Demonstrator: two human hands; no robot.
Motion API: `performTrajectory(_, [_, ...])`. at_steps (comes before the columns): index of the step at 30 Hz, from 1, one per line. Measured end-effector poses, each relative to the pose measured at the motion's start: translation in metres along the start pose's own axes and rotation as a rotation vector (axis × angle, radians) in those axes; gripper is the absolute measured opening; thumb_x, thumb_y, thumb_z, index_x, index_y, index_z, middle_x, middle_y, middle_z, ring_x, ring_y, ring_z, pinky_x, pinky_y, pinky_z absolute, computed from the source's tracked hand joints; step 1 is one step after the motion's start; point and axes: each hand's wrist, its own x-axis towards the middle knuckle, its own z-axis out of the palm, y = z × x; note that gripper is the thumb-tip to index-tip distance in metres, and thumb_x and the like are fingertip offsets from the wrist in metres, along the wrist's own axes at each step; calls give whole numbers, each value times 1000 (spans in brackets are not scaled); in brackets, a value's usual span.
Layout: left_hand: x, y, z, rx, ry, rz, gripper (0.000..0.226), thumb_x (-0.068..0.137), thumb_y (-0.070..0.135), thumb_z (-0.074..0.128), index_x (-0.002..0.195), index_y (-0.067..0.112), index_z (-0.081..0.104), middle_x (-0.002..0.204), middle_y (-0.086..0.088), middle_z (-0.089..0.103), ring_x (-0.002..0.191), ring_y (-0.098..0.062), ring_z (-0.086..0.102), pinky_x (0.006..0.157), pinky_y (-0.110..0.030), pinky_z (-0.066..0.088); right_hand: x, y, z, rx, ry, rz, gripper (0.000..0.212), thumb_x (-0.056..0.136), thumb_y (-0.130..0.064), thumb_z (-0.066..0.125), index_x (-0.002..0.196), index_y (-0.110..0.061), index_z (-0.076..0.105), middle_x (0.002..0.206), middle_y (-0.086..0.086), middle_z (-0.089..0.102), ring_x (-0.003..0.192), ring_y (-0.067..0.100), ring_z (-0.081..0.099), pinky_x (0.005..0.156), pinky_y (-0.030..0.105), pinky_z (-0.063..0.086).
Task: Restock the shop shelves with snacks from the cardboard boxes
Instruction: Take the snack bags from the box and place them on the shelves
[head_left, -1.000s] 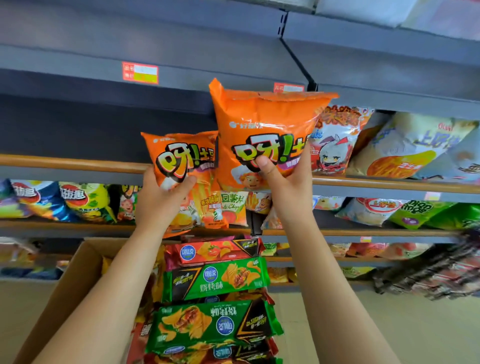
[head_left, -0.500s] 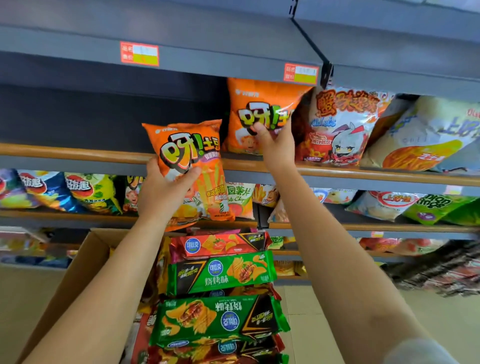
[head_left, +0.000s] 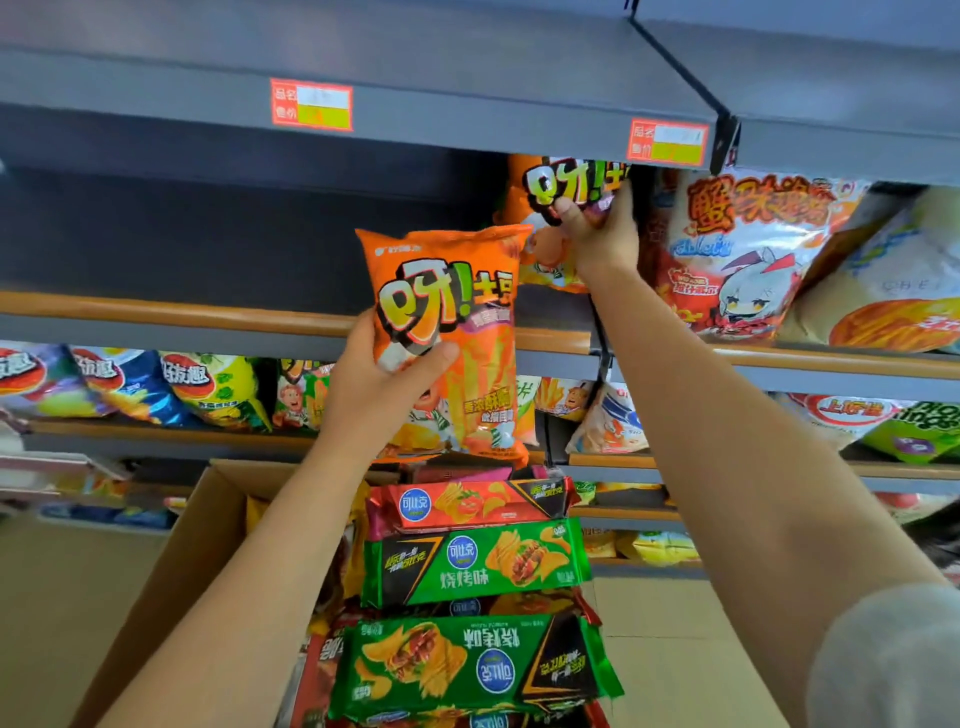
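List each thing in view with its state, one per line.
Left hand: grips an orange bag, upright, off the shelf.
Right hand: grips a second orange bag on the shelf.
Cardboard box: open, holding green packs.

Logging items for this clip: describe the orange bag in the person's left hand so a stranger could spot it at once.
Start at the open cardboard box at the bottom; the left hand rises above it. Its grip is on the orange snack bag, held in mid-air before the wooden-edged shelf. Its twin, the orange bag on the shelf, is in the right hand.
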Motion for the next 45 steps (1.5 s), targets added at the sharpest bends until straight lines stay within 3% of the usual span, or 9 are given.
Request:
performTrajectory(3, [4, 11, 8, -47, -28, 32, 55, 79, 46, 79, 127, 35, 55, 111, 22, 68, 100, 9, 63, 79, -18, 50, -36, -5, -11, 50, 180, -38, 90, 82, -46, 77, 152, -10, 33, 148, 9, 47, 139, 23, 42, 110, 28, 33])
performTrajectory(5, [10, 20, 14, -64, -44, 48, 55, 79, 46, 79, 126, 32, 56, 112, 19, 69, 99, 7, 64, 81, -20, 51, -74, -6, -21, 105, 195, -86, 71, 87, -48, 71, 142, -9, 47, 136, 6, 55, 126, 15, 51, 105, 25, 40])
performTrajectory(9, [18, 45, 34, -52, -97, 114, 59, 80, 44, 80, 126, 24, 49, 107, 22, 60, 86, 25, 56, 73, -10, 50, -130, -10, -45, 244, -223, 81, 70, 82, -69, 59, 126, -14, 57, 112, -5, 68, 100, 8, 66, 80, 22, 55])
performTrajectory(13, [15, 57, 56, -87, -218, 207, 67, 79, 27, 83, 133, 25, 43, 117, 17, 62, 100, 15, 60, 76, -9, 50, -134, -6, -75, 354, -401, 52, 51, 84, -42, 73, 128, -22, 56, 114, -5, 72, 102, 9, 70, 82, 27, 58])
performTrajectory(17, [23, 58, 69, -92, -202, 327, 73, 79, 18, 84, 140, 20, 44, 126, 7, 65, 113, -2, 63, 92, -30, 56, -114, -1, -87, 354, -411, -150, 43, 94, -10, 67, 134, -7, 54, 123, 7, 69, 113, 15, 66, 90, 26, 53])
performTrajectory(21, [45, 64, 80, -67, -137, 383, 80, 75, 25, 85, 144, 22, 43, 131, 6, 61, 119, -6, 60, 96, -37, 55, -87, 1, -80, 328, -390, -208, 50, 93, -9, 68, 139, -5, 49, 127, 8, 66, 118, 18, 63, 97, 34, 54])
performTrajectory(24, [60, 71, 87, -17, -123, 370, 79, 79, 22, 82, 145, 21, 41, 134, 8, 58, 118, -2, 55, 95, -20, 49, -68, 5, -79, 276, -347, -192, 46, 94, -7, 65, 137, -6, 49, 123, 4, 67, 114, 12, 64, 89, 25, 54])
performTrajectory(35, [69, 51, 101, 174, -130, 301, 52, 85, 57, 65, 129, 29, 57, 118, 13, 67, 109, -8, 62, 93, -36, 54, -61, 35, -71, 88, -316, -36, 53, 98, -35, 60, 143, -17, 39, 125, -6, 60, 108, 6, 60, 90, 26, 50])
performTrajectory(45, [68, 56, 105, 287, 64, 230, 70, 83, 73, 53, 140, 33, 46, 128, 1, 56, 121, -20, 53, 94, -42, 50, -65, 18, -60, 6, -395, 3, 52, 101, -54, 42, 145, -25, 41, 121, -16, 60, 107, 3, 57, 89, 21, 43])
